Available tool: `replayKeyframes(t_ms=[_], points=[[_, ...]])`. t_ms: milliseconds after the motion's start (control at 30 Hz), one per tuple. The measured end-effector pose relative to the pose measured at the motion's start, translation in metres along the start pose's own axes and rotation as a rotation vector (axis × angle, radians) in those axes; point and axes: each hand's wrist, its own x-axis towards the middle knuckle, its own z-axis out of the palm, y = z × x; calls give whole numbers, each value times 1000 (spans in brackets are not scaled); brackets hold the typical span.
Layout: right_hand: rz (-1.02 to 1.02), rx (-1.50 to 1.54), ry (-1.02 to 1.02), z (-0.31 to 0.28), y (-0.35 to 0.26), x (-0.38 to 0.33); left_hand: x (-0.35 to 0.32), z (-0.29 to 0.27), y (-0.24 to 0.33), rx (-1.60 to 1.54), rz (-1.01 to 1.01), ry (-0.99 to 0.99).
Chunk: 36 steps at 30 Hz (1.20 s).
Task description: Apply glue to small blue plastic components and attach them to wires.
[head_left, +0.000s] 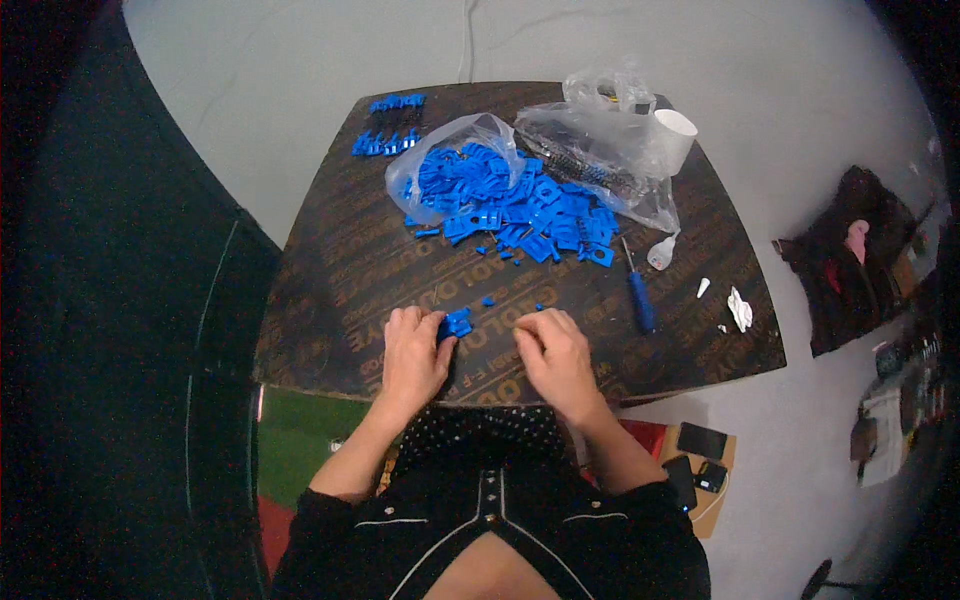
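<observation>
My left hand (412, 350) rests near the table's front edge, its thumb and fingers closed on a small blue plastic part (457, 323). To the right of it, my right hand (556, 358) is closed with the fingers curled toward the thumb; whatever they may hold is hidden. A tiny blue piece (488, 301) lies on the table between the hands and slightly beyond them. Another tiny blue piece (539, 307) shows just past the right fingers. Farther back, a heap of blue plastic parts (545, 208) spills from a clear plastic bag (405, 185).
Rows of blue pieces (385, 143) sit at the table's far left. Another clear bag (590, 135) with dark contents lies beside a white cup-shaped roll (676, 135) at far right. A blue-handled screwdriver (640, 300) and crumpled white paper (739, 310) lie on the right.
</observation>
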Motion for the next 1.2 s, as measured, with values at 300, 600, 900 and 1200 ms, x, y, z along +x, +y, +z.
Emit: replayKeyframes(t_ms=[300,600,900,1200], points=[[123,-125,191,-50,32,7,11,12,-8,-57,47,111],[182,-120,238,-75,32,3,36,4,20,-98,254,118],[187,-109,192,-73,27,-4,61,48,59,255,634,-40],[141,-61,242,-74,38,-6,68,62,48,127,548,-158]])
